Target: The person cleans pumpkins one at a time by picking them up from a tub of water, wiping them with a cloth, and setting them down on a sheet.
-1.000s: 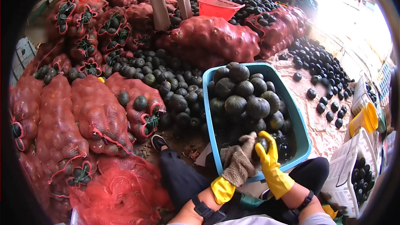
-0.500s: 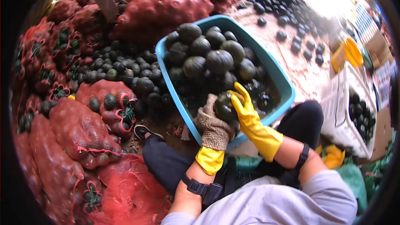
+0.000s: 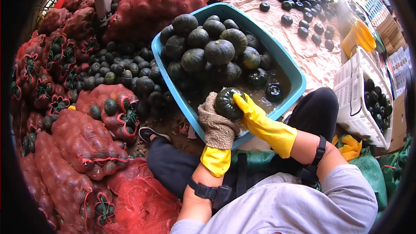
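Green pumpkin (image 3: pixel 226 102) is clasped between the gloved left hand (image 3: pixel 215 123) and right hand (image 3: pixel 259 121) over a blue tub (image 3: pixel 298 81) heaped with other pumpkins (image 3: pixel 219 52).

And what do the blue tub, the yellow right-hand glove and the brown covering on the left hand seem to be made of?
Blue tub: probably plastic, judging by its smooth, thick, rounded rim. Yellow glove: likely rubber or latex, smooth with a slight sheen. Brown covering: apparently coarse cloth, matte and nubbly with folds; whether knitted or woven, I can't tell.
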The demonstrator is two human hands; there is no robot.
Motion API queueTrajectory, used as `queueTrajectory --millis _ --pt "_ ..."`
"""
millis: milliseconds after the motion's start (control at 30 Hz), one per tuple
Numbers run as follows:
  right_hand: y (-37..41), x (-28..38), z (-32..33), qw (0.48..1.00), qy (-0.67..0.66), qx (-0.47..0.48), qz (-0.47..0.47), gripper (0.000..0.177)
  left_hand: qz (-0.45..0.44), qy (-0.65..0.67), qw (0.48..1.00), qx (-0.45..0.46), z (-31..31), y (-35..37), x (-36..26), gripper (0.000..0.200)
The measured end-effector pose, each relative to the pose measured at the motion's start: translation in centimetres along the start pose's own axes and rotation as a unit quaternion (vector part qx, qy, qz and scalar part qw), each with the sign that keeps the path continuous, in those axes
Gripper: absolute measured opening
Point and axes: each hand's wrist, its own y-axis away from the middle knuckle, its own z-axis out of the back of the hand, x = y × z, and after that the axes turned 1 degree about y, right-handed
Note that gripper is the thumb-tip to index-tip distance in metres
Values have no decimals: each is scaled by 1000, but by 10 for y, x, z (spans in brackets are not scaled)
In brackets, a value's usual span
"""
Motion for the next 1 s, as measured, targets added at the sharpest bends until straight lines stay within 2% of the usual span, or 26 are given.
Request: queueTrajectory --millis 33,67,100,133,167,200,300,367,400,433,467,500,533,567,600,633,667,733,767,800,833,867,900,933,967,1000 --pt "-2 12 8 972 224 27 71 70 -3 17 1000 -9 -1 0 -2 56" --pt "-7 31 19 888 433 50 148 71 -13 33 999 -13 0 -3 -5 61" --pt "-15 31 32 826 485 83 276 73 -27 50 998 -17 4 -6 -8 65" --pt "3 51 19 857 390 168 292 76 -32 31 999 3 11 -8 -8 68" --pt "7 56 22 752 462 208 421 75 -66 74 994 55 26 -19 -14 66" --pt "31 87 6 766 541 244 246 80 -97 114 983 111 43 -26 -24 64" --pt "16 55 16 911 280 266 142 67 -146 82 984 61 51 -15 -27 57" --pt "6 22 8 976 106 170 88 62 -113 45 992 39 22 -7 -1 58" --pt "2 6 1 994 -3 95 58 61 9 130 990 44 10 -6 -1 60" --pt "-6 -7 1 994 -9 50 102 57 130 216 967 26 -2 -5 -1 63" --pt "-20 -20 11 981 89 30 171 69 72 131 988 38 5 -2 -7 68" --pt "-14 1 15 936 260 67 227 76 13 40 998 39 13 0 -13 72" --pt "-5 24 20 857 422 100 279 83 -45 -47 997 29 20 2 -18 77" --pt "12 42 13 836 471 128 252 86 -50 5 997 57 21 2 -1 80" --pt "26 62 6 780 534 172 276 84 -54 57 993 86 26 0 9 83" --pt "40 73 2 805 512 177 241 82 -108 38 990 83 52 -10 -24 71" --pt "47 78 0 829 487 182 206 80 -115 36 989 87 51 -9 -17 61" --pt "32 63 9 929 285 227 66 69 -108 123 981 100 47 -6 -12 59" --pt "25 49 6 962 170 209 38 66 -158 41 986 32 41 -4 -21 58" --pt "23 39 0 981 55 188 11 64 -161 24 985 64 34 -3 -17 61" --pt "26 28 -10 998 -7 53 -13 61 -49 67 994 75 27 -1 -17 60" --pt "15 12 -8 999 -29 2 22 65 67 109 988 85 25 1 -22 59" --pt "1 -2 0 984 121 -7 132 69 20 41 998 36 20 2 -29 72" --pt "-8 -8 13 934 267 -15 238 74 10 9 1000 22 18 4 -28 79" --pt "-12 4 25 773 502 -25 388 84 0 -22 1000 8 15 6 -26 87" --pt "-2 28 17 794 538 33 281 86 2 -35 999 33 17 6 -23 81"
